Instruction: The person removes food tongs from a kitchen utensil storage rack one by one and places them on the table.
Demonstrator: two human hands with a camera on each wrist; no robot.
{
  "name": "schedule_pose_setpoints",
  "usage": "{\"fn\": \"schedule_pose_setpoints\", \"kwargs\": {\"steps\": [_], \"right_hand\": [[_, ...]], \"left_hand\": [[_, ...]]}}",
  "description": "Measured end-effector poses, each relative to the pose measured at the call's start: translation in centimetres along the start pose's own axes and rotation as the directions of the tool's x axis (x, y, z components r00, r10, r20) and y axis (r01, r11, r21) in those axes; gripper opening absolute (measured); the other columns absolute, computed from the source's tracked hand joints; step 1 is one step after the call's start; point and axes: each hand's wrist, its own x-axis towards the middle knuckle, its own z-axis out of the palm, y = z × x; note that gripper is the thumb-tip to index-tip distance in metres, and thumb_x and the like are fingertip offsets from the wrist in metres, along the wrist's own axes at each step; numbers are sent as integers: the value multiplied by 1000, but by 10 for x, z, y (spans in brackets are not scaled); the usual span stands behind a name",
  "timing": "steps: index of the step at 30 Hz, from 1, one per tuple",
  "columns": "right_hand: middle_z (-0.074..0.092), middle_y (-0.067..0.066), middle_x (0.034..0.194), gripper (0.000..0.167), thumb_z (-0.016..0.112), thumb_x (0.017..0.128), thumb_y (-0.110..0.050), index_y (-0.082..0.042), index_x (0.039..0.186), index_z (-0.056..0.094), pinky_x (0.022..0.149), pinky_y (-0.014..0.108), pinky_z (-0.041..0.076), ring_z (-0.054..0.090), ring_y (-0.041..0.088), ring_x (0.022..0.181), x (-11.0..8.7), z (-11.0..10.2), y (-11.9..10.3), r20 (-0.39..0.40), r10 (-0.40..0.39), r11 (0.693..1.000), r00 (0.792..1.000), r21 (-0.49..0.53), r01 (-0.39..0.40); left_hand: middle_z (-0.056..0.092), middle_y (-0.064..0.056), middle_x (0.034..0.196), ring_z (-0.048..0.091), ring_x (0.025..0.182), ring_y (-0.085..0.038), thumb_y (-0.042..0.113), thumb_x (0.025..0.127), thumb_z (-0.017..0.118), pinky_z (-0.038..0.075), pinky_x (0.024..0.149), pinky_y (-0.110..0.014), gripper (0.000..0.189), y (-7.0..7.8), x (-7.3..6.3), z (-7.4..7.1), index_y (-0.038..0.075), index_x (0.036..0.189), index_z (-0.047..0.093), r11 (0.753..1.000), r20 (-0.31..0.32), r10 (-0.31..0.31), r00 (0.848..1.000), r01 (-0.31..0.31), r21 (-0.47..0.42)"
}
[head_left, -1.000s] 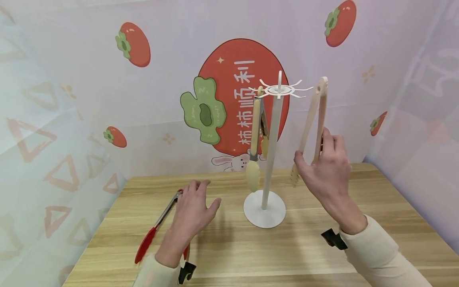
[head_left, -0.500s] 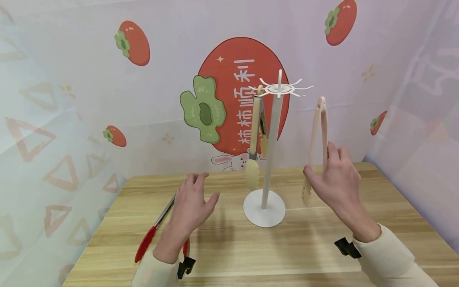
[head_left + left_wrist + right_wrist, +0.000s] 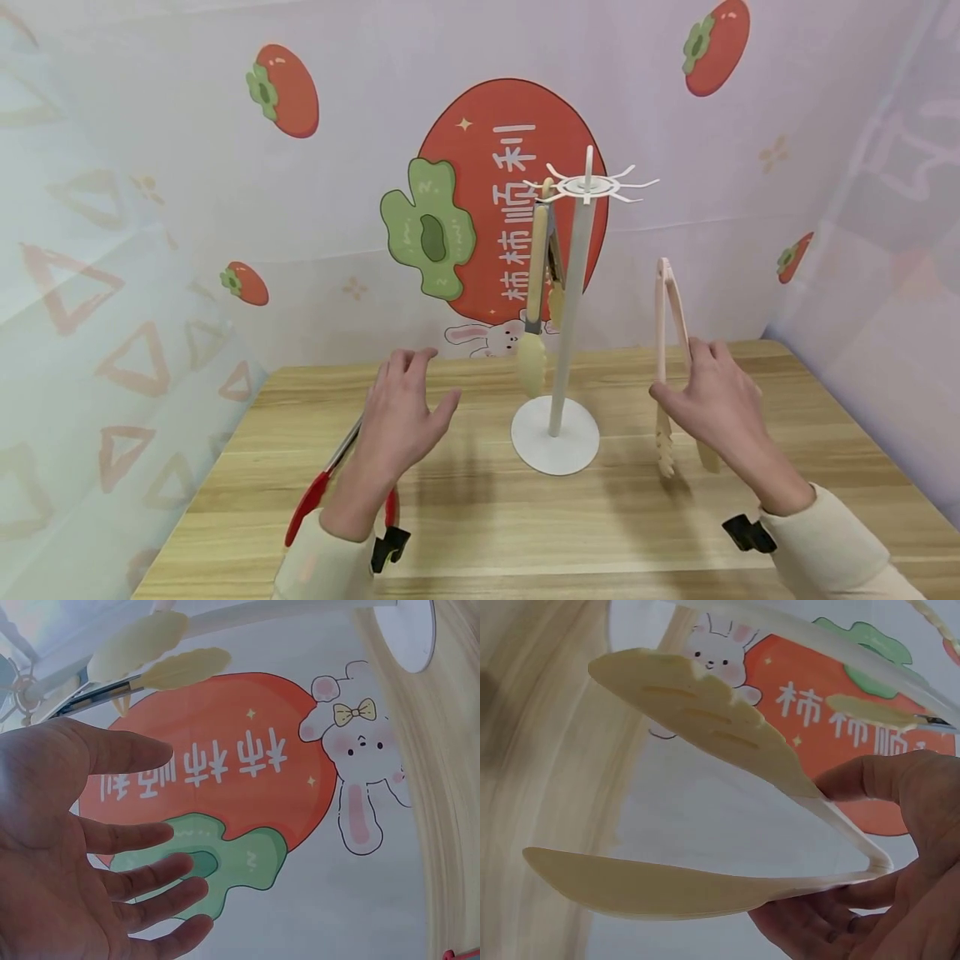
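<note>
My right hand (image 3: 716,404) grips a pair of beige tongs (image 3: 662,333) around both arms, thumb on one side and fingers on the other. They stand upright, hinge up, with their slotted tips (image 3: 697,712) spread apart low over the table. My left hand (image 3: 401,417) hovers palm down with its fingers apart and nothing in it. Beneath it lie red-tipped metal tongs (image 3: 307,504), partly hidden by the hand and forearm. Between my hands a white rack (image 3: 573,308) rises from a round base, with cream-and-grey tongs (image 3: 534,292) hanging from a hook on its left.
The wooden table (image 3: 480,533) ends at a back wall sheet (image 3: 337,208) printed with persimmons and a rabbit. A curved red piece (image 3: 391,507) shows beside my left wrist. Several white hooks (image 3: 626,185) fan out at the top of the rack.
My right hand has lowered the beige tongs from beside the rack's hooks down toward the table, moving slightly right. My left hand has hardly moved.
</note>
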Motion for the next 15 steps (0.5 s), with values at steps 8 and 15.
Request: {"fn": "schedule_pose_setpoints", "kwargs": {"steps": [8,15], "right_hand": [[55,24,98,66,76,78,-30,12,125,54,54,46,41,57,39,73,-2,6,16,98,29,999,995,-24,-27],[57,25,95,66,78,77,-33,14,118,56,54,46,43,58,39,75,-5,10,31,181,32,998,983,-63,-21]], "left_hand": [[58,-18,116,55,98,-35,29,87,77,48,82,-50,57,1,4,-2,-1,133,59,1000,4,11,1000,-11,-4],[59,-17,115,55,97,-34,28,88,78,48,83,-49,57,2,7,-3,0,133,59,1000,1,21,1000,-21,-12]]}}
